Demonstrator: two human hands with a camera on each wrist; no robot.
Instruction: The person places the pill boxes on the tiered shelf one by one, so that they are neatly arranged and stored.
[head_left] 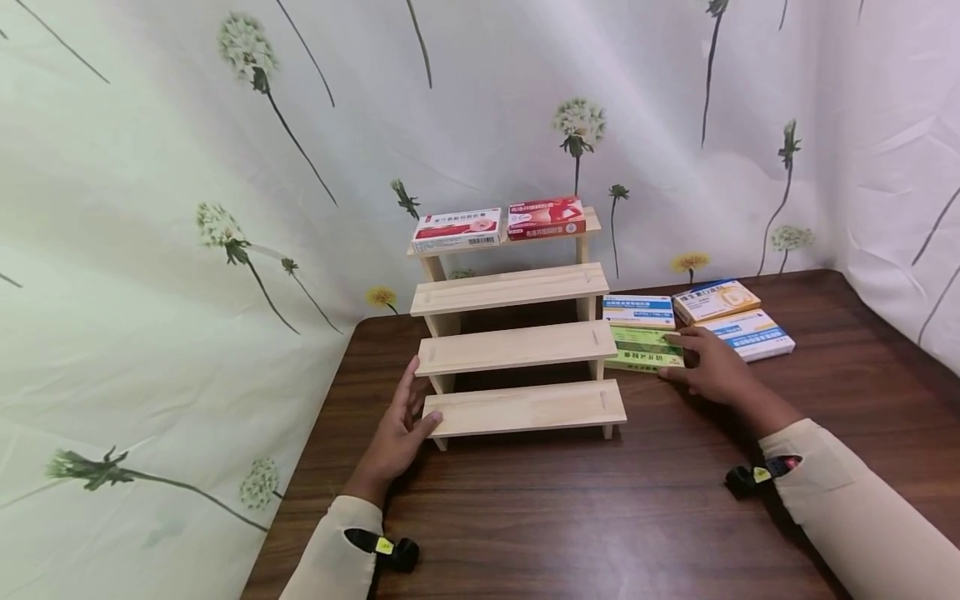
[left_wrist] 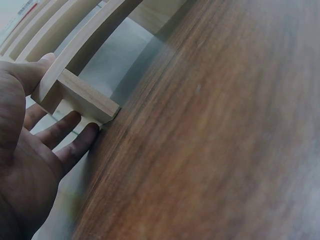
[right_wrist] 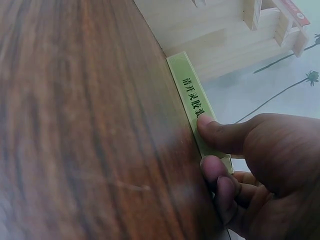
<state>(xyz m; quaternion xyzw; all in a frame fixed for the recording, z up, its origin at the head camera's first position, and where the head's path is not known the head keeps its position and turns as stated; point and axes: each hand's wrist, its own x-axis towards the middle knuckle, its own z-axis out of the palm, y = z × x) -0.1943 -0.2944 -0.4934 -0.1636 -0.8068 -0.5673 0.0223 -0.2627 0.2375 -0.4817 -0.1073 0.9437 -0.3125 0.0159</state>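
Observation:
A pale wooden four-step display rack [head_left: 517, 350] stands on the table. My left hand [head_left: 397, 433] holds its left end, the thumb [left_wrist: 42, 62] over the lowest step and the other fingers spread along the outer side by the leg. Just right of the rack lie green medicine boxes [head_left: 637, 337] with dark lettering. My right hand [head_left: 712, 367] pinches the right end of the front green medicine box [right_wrist: 187, 87], thumb against its lettered side and fingers curled round the end. The box lies close to the tabletop, its far end near the rack.
On the top step lie a white-and-red box [head_left: 457, 229] and a red box [head_left: 546, 218]. Behind the green ones are a blue-and-white box [head_left: 637, 311], an orange-and-white box [head_left: 716, 300] and another blue-and-white box [head_left: 750, 335]. A dandelion-printed curtain [head_left: 480, 125] borders the dark wooden table [head_left: 540, 517].

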